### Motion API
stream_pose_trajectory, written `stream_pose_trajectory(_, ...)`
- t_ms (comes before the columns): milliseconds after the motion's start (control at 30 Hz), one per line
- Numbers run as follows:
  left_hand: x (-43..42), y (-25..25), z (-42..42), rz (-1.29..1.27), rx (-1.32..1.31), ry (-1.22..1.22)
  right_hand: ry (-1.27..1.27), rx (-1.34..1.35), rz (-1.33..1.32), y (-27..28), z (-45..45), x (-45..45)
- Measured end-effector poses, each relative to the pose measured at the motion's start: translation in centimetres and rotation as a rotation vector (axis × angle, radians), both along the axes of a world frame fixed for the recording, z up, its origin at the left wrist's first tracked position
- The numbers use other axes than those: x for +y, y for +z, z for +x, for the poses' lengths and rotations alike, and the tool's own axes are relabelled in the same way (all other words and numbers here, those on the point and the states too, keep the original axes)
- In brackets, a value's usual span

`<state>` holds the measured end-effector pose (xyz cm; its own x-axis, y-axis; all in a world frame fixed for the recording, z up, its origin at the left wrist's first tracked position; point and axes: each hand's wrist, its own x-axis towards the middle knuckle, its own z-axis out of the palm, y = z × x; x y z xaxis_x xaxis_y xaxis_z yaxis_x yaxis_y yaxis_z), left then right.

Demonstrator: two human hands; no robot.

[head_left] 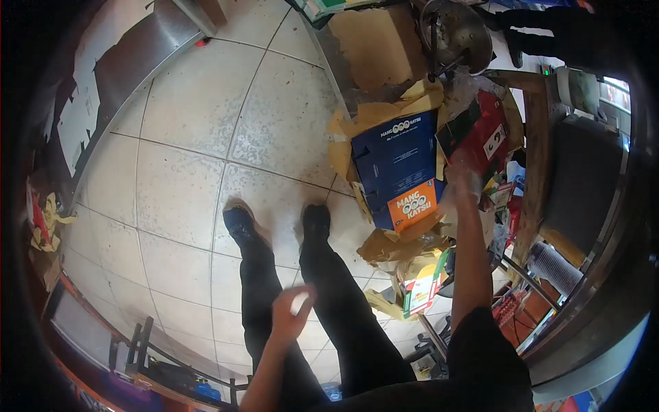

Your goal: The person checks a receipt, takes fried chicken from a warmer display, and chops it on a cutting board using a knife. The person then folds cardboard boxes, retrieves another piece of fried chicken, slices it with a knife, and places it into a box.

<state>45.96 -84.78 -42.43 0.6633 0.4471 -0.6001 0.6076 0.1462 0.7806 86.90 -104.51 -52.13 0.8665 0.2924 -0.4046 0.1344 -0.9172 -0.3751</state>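
My left hand (288, 317) hangs over the floor between my legs. Its fingers are bent, with a gap to the thumb where the pale floor seems to show through. My right arm reaches forward, and my right hand (464, 184) is smeared by motion beside a dark blue box (397, 161) with an orange "Mang Katsu" panel. A red and dark green printed box (480, 134) lies just beyond that hand. Whether the fingers grip anything cannot be made out. Torn brown paper (398, 247) surrounds the boxes.
An open brown carton (377, 48) and a round metal pot (458, 38) stand beyond the boxes. Another person's dark-clothed legs (535, 34) are at upper right. A metal table (137, 69) stands at upper left, a black chair (583, 185) at right. Pale tiles (185, 178) cover the floor.
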Motion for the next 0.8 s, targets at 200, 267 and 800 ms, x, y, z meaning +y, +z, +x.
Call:
stream_pose_trajectory(200, -5.5, 0.8, 13.3, 0.093, -0.165, -0.143, -1.283, 0.918, 0.845, -0.8, -15.7, 3.1)
stream_pose_trajectory(267, -6.3, -0.1, 13.9, 0.17, -0.112, -0.017, -1.191, 0.913, 0.746, 2.3, -18.1, 7.2)
stream_pose_trajectory(800, 7.8, -0.5, 5.6, -0.481, -0.209, -0.007, -0.347, 1.795, 1.147, 15.9, -23.5, 8.1)
